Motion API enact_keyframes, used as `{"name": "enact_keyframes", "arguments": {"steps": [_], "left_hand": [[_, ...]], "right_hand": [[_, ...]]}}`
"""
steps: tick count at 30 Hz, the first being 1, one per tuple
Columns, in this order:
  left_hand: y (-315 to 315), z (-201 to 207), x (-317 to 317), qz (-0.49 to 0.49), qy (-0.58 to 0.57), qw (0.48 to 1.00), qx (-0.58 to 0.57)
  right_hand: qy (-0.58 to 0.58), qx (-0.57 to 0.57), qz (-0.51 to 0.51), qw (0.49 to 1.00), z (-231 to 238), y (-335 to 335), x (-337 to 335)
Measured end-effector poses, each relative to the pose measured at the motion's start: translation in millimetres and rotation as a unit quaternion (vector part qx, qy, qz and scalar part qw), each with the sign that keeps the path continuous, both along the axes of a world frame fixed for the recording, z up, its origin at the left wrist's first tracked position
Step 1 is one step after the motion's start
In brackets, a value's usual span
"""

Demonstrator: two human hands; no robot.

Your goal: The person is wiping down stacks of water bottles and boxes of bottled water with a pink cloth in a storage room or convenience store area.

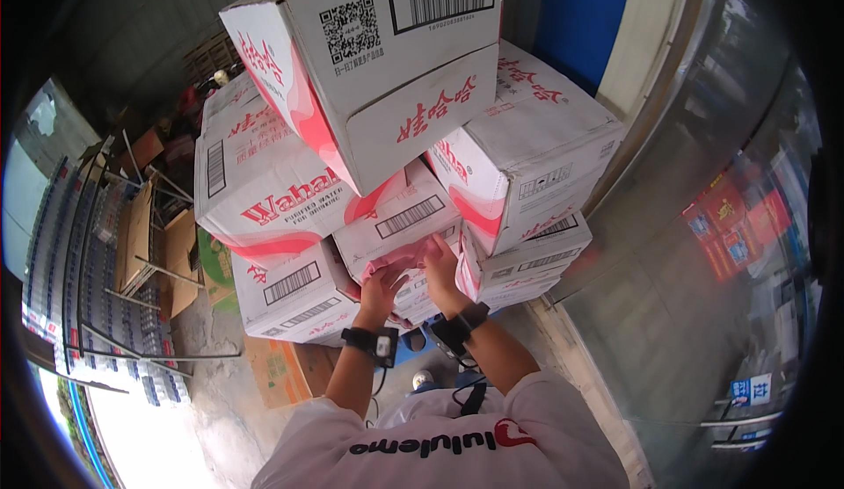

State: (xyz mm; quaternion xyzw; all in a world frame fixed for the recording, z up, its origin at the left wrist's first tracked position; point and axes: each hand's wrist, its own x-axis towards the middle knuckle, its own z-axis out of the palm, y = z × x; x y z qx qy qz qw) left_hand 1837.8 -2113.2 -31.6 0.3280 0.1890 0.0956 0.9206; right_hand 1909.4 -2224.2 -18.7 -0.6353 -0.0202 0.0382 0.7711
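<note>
In front of me rises a stack of white and red cartons. Low at its near side, my left hand (379,290) and my right hand (440,266) are close together. Both are closed on a thin, crumpled pink sheet (400,257) that stretches between them; its exact kind is unclear. Just behind the sheet is the middle carton (394,227). Above it a tilted carton (418,94) tops the pile, flanked by a left carton (255,168) and a right carton (541,133). My fingertips are partly hidden.
At the left, a metal rack (136,354) stands by packs of bottles (54,260). Flattened brown cardboard (280,373) lies by the stack's lower left. A glass panel (677,348) runs along the right, with red packages (730,225) showing there. A blue panel (580,23) is behind.
</note>
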Motion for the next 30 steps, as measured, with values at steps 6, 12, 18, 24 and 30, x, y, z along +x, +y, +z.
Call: {"name": "enact_keyframes", "arguments": {"steps": [6,12,18,24,30], "left_hand": [[-7,93,-13,-0.017,-0.166,0.975,0.146],[-50,154,-19,0.018,-0.274,0.940,0.202],[-93,195,-3,0.114,-0.289,0.917,0.250],[-141,192,19,0.104,-0.119,0.901,0.405],[-189,194,84,0.303,-0.034,0.732,0.609]], "right_hand": [[-0.068,-0.063,0.028,0.995,73,-57,-34],[-0.256,0.138,-0.048,0.956,151,-118,-51],[-0.347,0.080,-0.081,0.931,181,-168,-19],[-0.388,0.040,-0.118,0.913,165,-214,27],[-0.473,-0.047,-0.204,0.856,192,-221,101]]}}
